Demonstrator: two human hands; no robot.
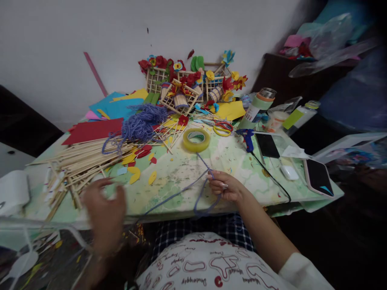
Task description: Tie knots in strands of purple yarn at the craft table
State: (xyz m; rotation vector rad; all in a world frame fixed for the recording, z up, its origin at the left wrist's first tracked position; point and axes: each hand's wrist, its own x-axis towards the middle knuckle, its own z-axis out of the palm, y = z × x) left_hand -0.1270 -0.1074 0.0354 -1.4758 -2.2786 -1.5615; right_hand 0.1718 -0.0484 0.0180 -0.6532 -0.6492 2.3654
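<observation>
Between its fingertips my right hand [225, 185] pinches a strand of blue-purple yarn [198, 207], which hangs in a loop below the fingers. One end of the strand reaches up toward a roll of yellow tape [196, 140], and another runs down left toward the table's front edge. My left hand [104, 213], smeared by motion, is raised at the left near the front edge, beside the wooden sticks [81, 161]. Whether it holds anything cannot be made out. A tangled heap of the same yarn [142, 121] lies on the sticks and coloured paper.
Stick-frame crafts with paper flowers [181, 86] stand against the wall. Scissors [223, 128], a blue glue gun [246, 139] with its cord, two phones [267, 145], a white case [289, 172] and a bottle [256, 106] occupy the right. Red paper [92, 131] and petal cutouts [134, 175] lie left.
</observation>
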